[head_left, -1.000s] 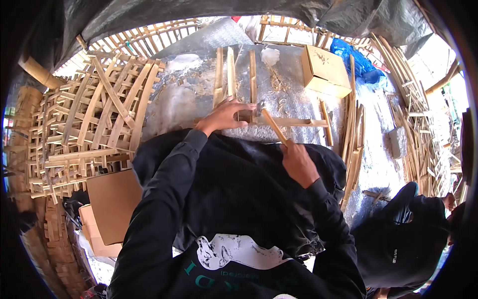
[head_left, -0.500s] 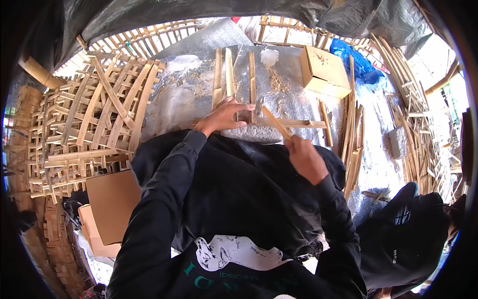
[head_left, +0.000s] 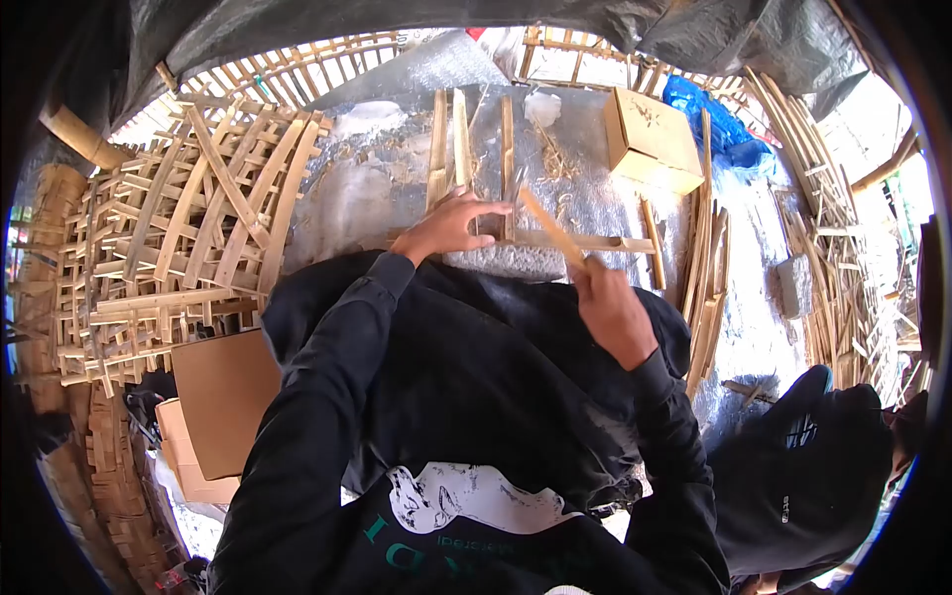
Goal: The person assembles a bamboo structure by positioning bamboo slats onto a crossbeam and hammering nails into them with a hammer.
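Note:
My right hand (head_left: pixel 613 312) is closed around the wooden handle of a hammer (head_left: pixel 551 226). Its blurred metal head is raised near an upright bamboo strip (head_left: pixel 507 149). My left hand (head_left: pixel 451 226) lies over the strips, thumb and index finger stretched apart, their tips by the spot where the upright strip meets a crosswise bamboo strip (head_left: pixel 585 241). Whether a nail is there is too small to tell. Two more bamboo strips (head_left: pixel 437 139) run away from me beyond the left hand. Beneath the joint sits a rough grey block (head_left: pixel 506 263).
A stack of woven bamboo lattice (head_left: pixel 188 208) stands at left, above a cardboard box (head_left: pixel 226 397). At right are a closed carton (head_left: pixel 653 139), blue plastic (head_left: pixel 719 124), long bamboo strips (head_left: pixel 706 288) and a grey brick (head_left: pixel 793 286). Another person's dark clothing (head_left: pixel 808 486) shows at lower right.
The hammer head has lifted slightly away from the joint, the handle now tilted up more. My left hand stays at about the same place on the strips.

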A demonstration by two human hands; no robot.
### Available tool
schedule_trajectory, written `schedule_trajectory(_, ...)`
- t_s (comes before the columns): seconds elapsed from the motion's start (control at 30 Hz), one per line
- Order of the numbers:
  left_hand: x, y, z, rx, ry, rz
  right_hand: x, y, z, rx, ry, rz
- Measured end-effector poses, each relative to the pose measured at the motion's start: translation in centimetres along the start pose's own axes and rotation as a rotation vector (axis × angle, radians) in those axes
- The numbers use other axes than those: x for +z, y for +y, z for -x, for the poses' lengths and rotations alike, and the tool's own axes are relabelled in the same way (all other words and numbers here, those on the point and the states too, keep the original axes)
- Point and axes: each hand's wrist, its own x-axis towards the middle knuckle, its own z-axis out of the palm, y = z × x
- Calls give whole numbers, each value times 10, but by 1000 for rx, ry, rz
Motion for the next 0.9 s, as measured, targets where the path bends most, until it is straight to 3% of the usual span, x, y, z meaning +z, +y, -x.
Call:
schedule_trajectory(0.1, 3, -1, -2, -25, 0, 49, -17, -19, -9, 85, 33, -121)
schedule_trajectory(0.17, 4, -3, -2, -23, 4, 48, 8, -7, -6, 19, 334, -63)
schedule_trajectory(0.23, 2, 0, -2, -19, 11, 46, 26, 3, 8, 61, 293, -124)
schedule_trajectory(0.3, 0, 6, 0, -124, -23, -53, 39, 20, 19, 93, -119, 101)
schedule_trajectory(0.43, 8, -9, -3, 36, 6, 4, 12, 27, 4, -183, 133, 125)
schedule_trajectory(0.5, 4, -1, -2, 14, 11, 48, -1, 6, -3, -178, 221, 123)
schedule_trajectory(0.57, 2, 2, -1, -5, -1, 50, -9, -13, -9, -24, 287, -7)
schedule_trajectory(0.63, 2, 0, -3, -20, -9, 48, 16, -2, -5, 79, 226, -112)
schedule_trajectory(0.73, 8, -8, -3, 15, 8, -2, 43, 13, 26, 80, -100, 108)
schedule_trajectory(0.77, 8, -6, -1, -26, 12, 0, 43, 15, 27, 80, -104, 108)
schedule_trajectory(0.87, 5, -7, -4, -41, 31, -11, 31, 18, 16, -215, 144, 143)
schedule_trajectory(0.9, 6, -5, 1, -15, 33, -26, 8, -7, 9, -57, 86, 40)
